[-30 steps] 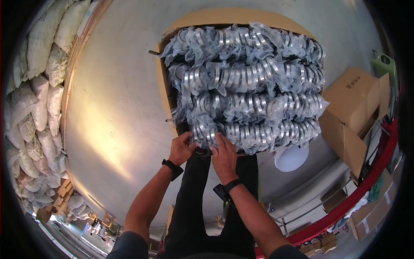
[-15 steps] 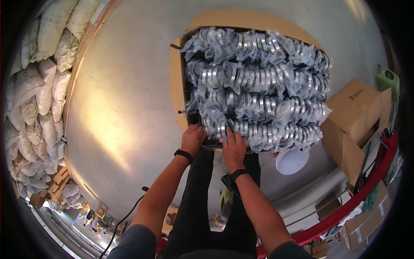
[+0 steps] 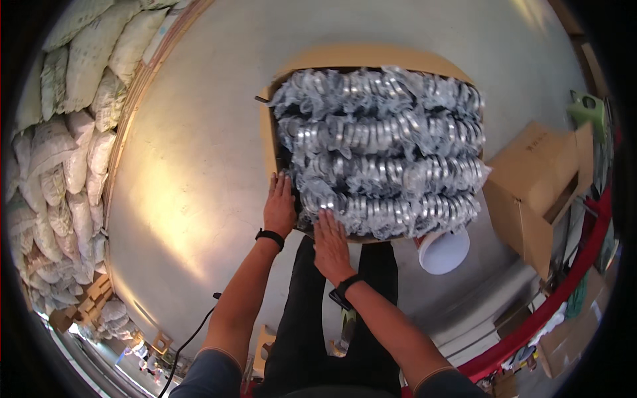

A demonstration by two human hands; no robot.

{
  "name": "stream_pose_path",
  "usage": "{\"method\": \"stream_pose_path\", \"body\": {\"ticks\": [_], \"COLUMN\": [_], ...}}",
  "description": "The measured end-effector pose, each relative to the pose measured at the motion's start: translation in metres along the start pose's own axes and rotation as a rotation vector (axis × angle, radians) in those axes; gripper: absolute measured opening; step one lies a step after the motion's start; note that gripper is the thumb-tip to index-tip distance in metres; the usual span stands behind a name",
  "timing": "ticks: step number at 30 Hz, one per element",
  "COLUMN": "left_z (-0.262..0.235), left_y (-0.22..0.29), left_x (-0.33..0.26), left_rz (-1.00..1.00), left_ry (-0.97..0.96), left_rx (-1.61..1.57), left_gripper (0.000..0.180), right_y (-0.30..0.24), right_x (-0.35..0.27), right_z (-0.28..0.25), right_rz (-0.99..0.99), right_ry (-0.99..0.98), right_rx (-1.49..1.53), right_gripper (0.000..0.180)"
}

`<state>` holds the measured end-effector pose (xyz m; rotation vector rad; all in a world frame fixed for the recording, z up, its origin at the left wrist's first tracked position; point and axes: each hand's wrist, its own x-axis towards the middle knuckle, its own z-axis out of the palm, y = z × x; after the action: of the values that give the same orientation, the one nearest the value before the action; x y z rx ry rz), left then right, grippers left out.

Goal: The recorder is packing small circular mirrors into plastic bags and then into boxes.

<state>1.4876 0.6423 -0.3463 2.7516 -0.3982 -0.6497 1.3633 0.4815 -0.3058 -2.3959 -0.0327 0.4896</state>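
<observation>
A cardboard box (image 3: 269, 142) lies open on the floor in front of me, packed with rows of shiny metal rings in clear plastic wrap (image 3: 385, 152). My left hand (image 3: 279, 207) rests flat with fingers apart on the box's near left corner, beside the wrapped rings. My right hand (image 3: 330, 244) lies flat, palm down, on the box's near edge, fingertips touching the nearest row of rings. Neither hand holds anything. A dark band sits on each wrist.
Stacked pale sacks (image 3: 63, 146) line the left side. A closed cardboard box (image 3: 537, 186) stands to the right, with a white round lid or bucket (image 3: 443, 252) near it. A red rail (image 3: 564, 292) curves at lower right. Smooth grey floor (image 3: 192, 166) spreads to the left.
Both hands gripped the rings at the near left corner earlier; now they have let go and lie flat, fingers spread, on the box's edge. The view has shifted slightly.
</observation>
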Motion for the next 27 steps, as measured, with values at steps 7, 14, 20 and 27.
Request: {"method": "stream_pose_path", "body": {"ticks": [7,14,20,27], "left_z": [0.014,0.086,0.060,-0.059], "left_y": [-0.011,-0.013,-0.017,0.026], "left_x": [-0.052,-0.049,-0.068,-0.091], "left_rz": [-0.293,-0.701,-0.499,0.808], "left_ry": [0.168,0.082,0.028,-0.559], "left_rx": [-0.160,-1.214,-0.444,0.451], "left_gripper": [0.056,0.054,0.066,0.016], "right_y": [-0.015,0.054,0.095,0.018], "right_x": [-0.068,-0.220,-0.324,-0.505], "right_z": [-0.049,-0.044,-0.137,-0.062], "right_rz": [0.047,0.247,0.634,1.180], "right_ry": [0.014,0.020,0.188,0.216], "right_rx": [0.126,0.253,0.091,0.216], "right_gripper": [0.039,0.028,0.020,0.029]}}
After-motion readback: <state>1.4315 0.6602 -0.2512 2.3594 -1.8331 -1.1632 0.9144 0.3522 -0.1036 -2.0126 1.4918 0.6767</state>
